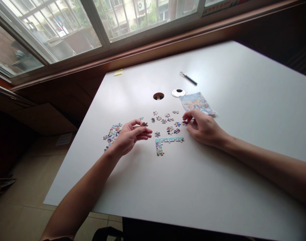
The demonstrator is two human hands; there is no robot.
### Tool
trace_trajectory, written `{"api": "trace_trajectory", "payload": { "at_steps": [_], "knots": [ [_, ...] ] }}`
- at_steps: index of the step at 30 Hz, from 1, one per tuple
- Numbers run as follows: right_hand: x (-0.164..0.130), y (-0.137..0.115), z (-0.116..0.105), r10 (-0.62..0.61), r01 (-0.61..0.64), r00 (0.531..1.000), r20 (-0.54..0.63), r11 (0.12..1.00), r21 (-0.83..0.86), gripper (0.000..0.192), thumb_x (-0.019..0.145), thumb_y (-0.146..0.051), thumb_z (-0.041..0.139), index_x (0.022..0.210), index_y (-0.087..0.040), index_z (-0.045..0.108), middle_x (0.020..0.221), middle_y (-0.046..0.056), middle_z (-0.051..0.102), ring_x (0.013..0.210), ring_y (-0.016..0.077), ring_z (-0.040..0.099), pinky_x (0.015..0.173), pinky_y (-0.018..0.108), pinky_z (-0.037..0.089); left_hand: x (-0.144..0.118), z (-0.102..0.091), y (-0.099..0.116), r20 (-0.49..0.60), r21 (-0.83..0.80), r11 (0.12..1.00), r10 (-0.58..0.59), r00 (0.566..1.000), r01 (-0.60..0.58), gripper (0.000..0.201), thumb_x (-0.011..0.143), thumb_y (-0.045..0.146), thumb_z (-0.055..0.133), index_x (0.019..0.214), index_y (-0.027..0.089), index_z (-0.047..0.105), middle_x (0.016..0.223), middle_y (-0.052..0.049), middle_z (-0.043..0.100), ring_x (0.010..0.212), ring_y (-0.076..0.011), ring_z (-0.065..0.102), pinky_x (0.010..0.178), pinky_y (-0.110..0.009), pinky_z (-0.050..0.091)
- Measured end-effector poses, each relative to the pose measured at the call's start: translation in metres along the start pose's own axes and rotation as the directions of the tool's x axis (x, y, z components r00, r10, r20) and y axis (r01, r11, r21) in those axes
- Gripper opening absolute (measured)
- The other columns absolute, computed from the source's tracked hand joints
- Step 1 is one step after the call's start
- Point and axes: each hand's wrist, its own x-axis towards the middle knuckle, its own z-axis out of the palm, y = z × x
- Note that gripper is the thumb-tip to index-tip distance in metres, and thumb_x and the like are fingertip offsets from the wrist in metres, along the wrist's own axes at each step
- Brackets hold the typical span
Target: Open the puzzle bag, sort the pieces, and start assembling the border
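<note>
Both forearms reach in over the near edge of the white worktop (168,194).

Left hand (130,135): grip clenched lightly on a single puzzle piece (144,124), pinched between thumb and fingertips and held just above the worktop. Judged very light, thin and stiff card; edges and knobs likely to bend or fray if squeezed hard. Best held by the flat faces near the middle, not by a knob.

Just right of that grip, on the worktop, lies the joined corner section (165,142), an L of linked pieces. Probably loose at the joints; would come apart if lifted by one end, so better slid flat.

Right hand (204,129): fingertips down on a loose piece (185,123) at the section's far right. Whether it is pinched or merely touched, cannot tell.

Left of the left grip: a heap of unsorted pieces (112,134). Between the two hands, slightly farther: scattered pieces (166,119), lying singly and apart.

Beyond the right grip: a printed picture card (197,102), partly under the fingers' reach. Farther: a round cable hole (158,96), its removed cap (178,92), a pen (188,78), a yellow sticky note (118,72) by the far edge, then the window (75,26).
</note>
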Motion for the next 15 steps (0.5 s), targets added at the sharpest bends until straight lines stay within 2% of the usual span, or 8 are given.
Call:
{"api": "trace_trajectory", "payload": {
  "at_steps": [4,9,12,15],
  "knots": [
    [0.0,-0.001,-0.001,0.008,-0.008,1.0,0.002,1.0,-0.001,0.03,0.076,-0.008,0.053,0.102,-0.022,0.057,0.09,0.005,0.066,0.071,0.0199,0.061,0.069,0.034,0.051,-0.002,-0.002,0.0,0.017,0.014,1.0,0.012,1.0,-0.012,0.031,0.076,0.026,0.08,0.089,0.017,0.053,0.084,-0.007,0.075,0.071,-0.0134,0.07,0.063,-0.021,0.052],
    [-0.001,-0.001,-0.001,0.002,-0.002,1.0,0.003,1.0,-0.002,0.03,0.076,-0.008,0.054,0.102,-0.022,0.057,0.091,0.005,0.066,0.072,0.0204,0.061,0.069,0.034,0.05,0.005,-0.008,0.006,-0.038,0.238,0.96,0.163,0.986,-0.149,0.016,0.08,0.02,0.07,0.085,0.018,0.055,0.08,-0.002,0.069,0.067,-0.0107,0.063,0.059,-0.02,0.046],
    [0.0,-0.001,-0.001,-0.007,0.007,1.0,-0.003,1.0,-0.005,0.03,0.076,-0.007,0.054,0.102,-0.023,0.056,0.091,0.005,0.065,0.073,0.0205,0.061,0.069,0.034,0.05,0.014,-0.01,0.012,-0.029,0.492,0.855,0.203,0.979,-0.163,0.006,0.085,0.023,0.063,0.084,0.017,0.059,0.075,-0.001,0.066,0.063,-0.0109,0.059,0.058,-0.023,0.045],
    [0.0,-0.001,-0.001,-0.016,0.016,1.0,0.0,1.0,-0.006,0.03,0.076,-0.006,0.054,0.102,-0.022,0.056,0.091,0.006,0.064,0.071,0.0198,0.059,0.068,0.034,0.049,0.026,-0.004,0.016,0.028,0.736,0.661,0.188,0.982,-0.148,0.012,0.089,0.028,0.058,0.085,0.018,0.064,0.075,-0.002,0.064,0.065,-0.0126,0.058,0.06,-0.025,0.045]
  ]
}}
